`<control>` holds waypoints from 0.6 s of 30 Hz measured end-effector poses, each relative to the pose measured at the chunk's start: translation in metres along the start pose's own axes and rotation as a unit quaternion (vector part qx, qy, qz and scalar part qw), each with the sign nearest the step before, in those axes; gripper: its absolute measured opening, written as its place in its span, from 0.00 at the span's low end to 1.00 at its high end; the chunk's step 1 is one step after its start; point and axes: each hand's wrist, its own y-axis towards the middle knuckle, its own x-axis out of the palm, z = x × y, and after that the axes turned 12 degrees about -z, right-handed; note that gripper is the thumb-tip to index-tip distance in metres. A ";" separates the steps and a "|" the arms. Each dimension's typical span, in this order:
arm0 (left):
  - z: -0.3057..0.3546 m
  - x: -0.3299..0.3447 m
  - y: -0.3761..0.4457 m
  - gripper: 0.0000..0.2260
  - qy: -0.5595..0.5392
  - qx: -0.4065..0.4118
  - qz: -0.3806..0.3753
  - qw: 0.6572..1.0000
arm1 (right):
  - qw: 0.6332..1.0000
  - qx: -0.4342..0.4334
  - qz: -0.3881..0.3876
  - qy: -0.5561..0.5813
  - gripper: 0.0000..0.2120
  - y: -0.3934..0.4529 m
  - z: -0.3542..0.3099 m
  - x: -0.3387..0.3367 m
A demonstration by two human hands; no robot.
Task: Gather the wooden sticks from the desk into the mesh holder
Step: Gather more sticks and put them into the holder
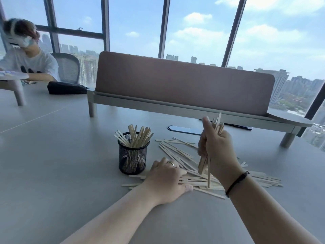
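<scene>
A black mesh holder (132,160) stands upright on the grey desk, with several wooden sticks fanning out of its top. To its right a loose pile of wooden sticks (177,151) lies scattered flat on the desk. My right hand (217,148) is raised above the pile and grips a bundle of sticks held nearly upright, their ends showing above and below the fist. My left hand (166,182), with a ring on it, rests palm down on the near left part of the pile, its fingertips on the sticks; whether it pinches any is hidden.
A pink divider panel on a raised shelf (184,81) crosses the desk behind the pile. A dark oval cable slot (182,129) lies just behind the sticks. At far left sit a person (26,60), an office chair and a black pouch (66,87).
</scene>
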 end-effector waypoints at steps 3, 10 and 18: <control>0.002 -0.002 0.002 0.16 -0.034 0.021 0.024 0.999 | 0.999 -0.009 -0.038 0.026 0.29 0.016 -0.029 0.031; 0.008 -0.009 -0.004 0.08 -0.013 0.049 0.031 0.998 | 0.989 -0.030 -0.115 0.091 0.24 0.050 -0.044 0.124; 0.000 -0.019 -0.016 0.06 -0.058 -0.039 -0.023 0.997 | 0.992 0.007 -0.116 0.039 0.21 0.060 0.000 0.155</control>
